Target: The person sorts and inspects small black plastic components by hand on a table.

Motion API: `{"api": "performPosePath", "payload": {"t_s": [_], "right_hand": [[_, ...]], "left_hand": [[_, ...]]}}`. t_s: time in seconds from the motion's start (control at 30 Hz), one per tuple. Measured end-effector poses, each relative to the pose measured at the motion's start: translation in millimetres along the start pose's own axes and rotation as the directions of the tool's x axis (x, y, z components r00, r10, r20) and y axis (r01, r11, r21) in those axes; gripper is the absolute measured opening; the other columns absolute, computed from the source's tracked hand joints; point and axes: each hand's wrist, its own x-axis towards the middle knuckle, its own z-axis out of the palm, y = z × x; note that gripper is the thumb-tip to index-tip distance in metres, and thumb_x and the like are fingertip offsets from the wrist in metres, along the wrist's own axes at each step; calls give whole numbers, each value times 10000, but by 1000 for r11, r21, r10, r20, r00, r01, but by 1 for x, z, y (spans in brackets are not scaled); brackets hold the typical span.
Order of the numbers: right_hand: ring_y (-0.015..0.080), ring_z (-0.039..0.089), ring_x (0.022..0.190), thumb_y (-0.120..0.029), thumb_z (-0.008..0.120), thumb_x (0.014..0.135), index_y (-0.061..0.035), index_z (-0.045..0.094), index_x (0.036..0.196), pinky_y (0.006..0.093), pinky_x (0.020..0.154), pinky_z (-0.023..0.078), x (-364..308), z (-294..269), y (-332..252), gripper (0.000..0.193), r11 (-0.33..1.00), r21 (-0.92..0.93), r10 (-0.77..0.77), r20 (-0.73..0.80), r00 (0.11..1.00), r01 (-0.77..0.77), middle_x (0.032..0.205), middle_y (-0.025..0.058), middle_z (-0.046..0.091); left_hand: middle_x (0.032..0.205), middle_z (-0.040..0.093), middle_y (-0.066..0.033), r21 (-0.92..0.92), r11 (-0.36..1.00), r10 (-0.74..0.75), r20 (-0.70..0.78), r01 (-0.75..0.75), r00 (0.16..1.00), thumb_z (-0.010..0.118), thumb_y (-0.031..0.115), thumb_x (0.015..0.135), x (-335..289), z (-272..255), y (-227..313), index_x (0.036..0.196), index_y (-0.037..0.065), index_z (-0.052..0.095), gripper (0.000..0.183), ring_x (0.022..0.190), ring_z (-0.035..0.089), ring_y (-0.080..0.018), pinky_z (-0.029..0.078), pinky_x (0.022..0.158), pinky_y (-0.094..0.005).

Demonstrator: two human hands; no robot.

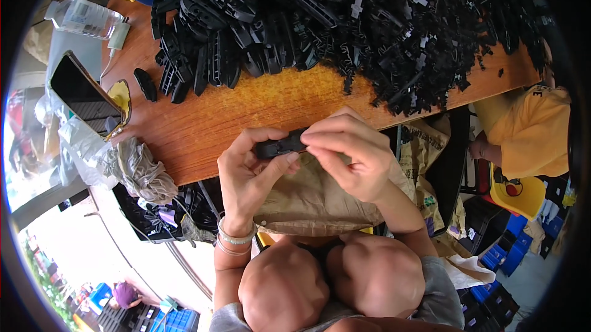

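Just in front of the table's near edge, my left hand (242, 169) grips a small, elongated black plastic part (280, 146) between thumb and fingers. At the part's right end, the fingertips of my right hand (357, 156) are pinched together and touch it. Whatever small thing may lie in that pinch is hidden. On the wooden table (246, 107) beyond, a heap of long black plastic housings (215, 8) runs into a heap of small black pieces (394, 42). One loose black housing (145, 85) lies apart on the left.
At left are a propped phone (86, 95), a clear plastic bottle (83, 16) and a crumpled grey cloth (143, 172). Brown sacking (320, 209) hangs below the table edge over my lap. A person in an orange shirt (535, 132) sits at right, near a yellow container (520, 193).
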Motion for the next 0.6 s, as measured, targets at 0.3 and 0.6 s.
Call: {"api": "performPosePath", "payload": {"t_s": [0.3,0.6], "right_hand": [[234,583,743,69,690,668,1,678,937,303,623,471,3,0,3,277,954,-172,-226,123,966,245,883,96,634],[183,579,664,-55,712,738,14,648,1019,260,575,447,-5,-3,-5,296,974,-3,224,194,955,-228,815,95,628]], "left_hand": [[845,647,-131,-62,998,-33,-36,30,999,638,-86,798,-4,3,2,1019,-82,550,238,744,654,-155,548,664,-241],[832,655,-93,-7,1000,-1,6,2,1000,651,1,808,-9,0,3,946,-41,610,150,726,645,-134,517,657,-230]]}}
